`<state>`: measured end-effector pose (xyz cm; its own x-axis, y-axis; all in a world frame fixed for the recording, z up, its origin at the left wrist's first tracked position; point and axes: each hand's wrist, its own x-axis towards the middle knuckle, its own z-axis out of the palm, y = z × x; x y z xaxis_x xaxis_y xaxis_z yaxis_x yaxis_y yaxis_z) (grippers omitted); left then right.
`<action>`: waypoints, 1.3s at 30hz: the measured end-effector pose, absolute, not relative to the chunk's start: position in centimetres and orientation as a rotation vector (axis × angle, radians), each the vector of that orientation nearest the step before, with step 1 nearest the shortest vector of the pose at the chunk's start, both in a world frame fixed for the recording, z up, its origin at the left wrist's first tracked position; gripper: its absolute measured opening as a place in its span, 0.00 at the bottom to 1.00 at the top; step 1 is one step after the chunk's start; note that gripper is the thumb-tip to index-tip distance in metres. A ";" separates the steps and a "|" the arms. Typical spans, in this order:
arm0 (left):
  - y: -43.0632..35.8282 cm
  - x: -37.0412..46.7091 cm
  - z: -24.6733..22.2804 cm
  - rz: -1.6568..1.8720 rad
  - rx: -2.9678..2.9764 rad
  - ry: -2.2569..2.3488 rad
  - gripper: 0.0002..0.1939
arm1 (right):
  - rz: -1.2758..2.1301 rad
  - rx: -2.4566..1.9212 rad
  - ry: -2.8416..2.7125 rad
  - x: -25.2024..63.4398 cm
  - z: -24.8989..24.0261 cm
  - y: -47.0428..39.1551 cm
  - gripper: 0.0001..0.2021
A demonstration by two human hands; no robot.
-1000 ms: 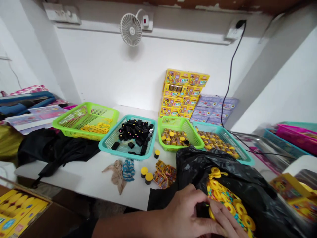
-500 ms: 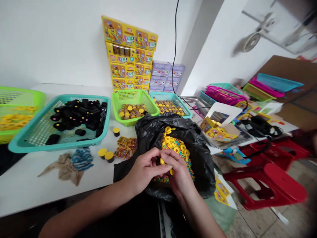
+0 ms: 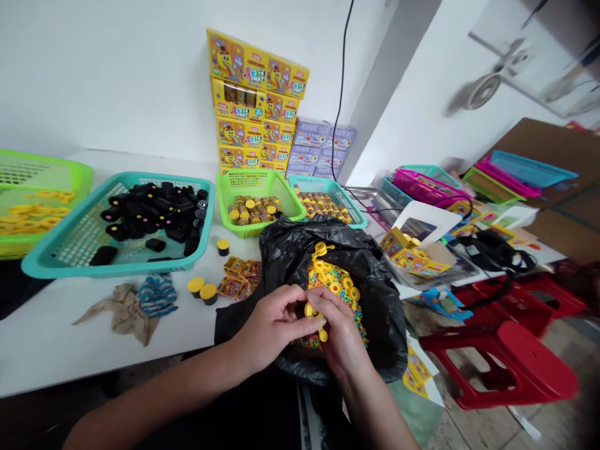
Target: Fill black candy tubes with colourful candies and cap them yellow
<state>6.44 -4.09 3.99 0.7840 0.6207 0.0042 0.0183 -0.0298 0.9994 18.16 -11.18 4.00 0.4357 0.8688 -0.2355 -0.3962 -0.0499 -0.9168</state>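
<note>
- Yellow ring piece [image 3: 310,310] sits just below the middle of the frame, over the mouth of a black plastic bag [image 3: 394,340], its round tab pointing down.
- Left hand [image 3: 274,317] and right hand [image 3: 338,322] are together, fingers closed on that piece. A dark part [image 3: 300,309] shows beside it, mostly covered by fingers; whether the two are joined, I cannot tell.
- Apparently finished: yellow-topped containers [image 3: 250,217] in the green basket [image 3: 248,232] at upper centre, similar ones [image 3: 324,207] in the small teal basket [image 3: 359,221], and the stacked yellow cartons [image 3: 239,132] behind.
- Apparently left: loose yellow rings [image 3: 335,288] on coloured beads [image 3: 307,343] inside the bag, and black cylinders [image 3: 157,212] heaped in the large teal basket [image 3: 117,270] at left. Judging by these stocks, the work is partway through.
- Edges: the bag's near rim lies just below the hands; the white table's [image 3: 37,359] front edge slants across the lower left. Printed packets [image 3: 240,278] and yellow-lidded pots [image 3: 208,294] crowd the bag's left side.
- Room: the bag's dark right-hand hollow looks the freest space for moving.
</note>
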 end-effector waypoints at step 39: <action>-3.3 7.5 3.9 0.738 1.806 0.632 0.15 | 1.188 -1.117 -0.328 19.0 3.6 -11.0 0.14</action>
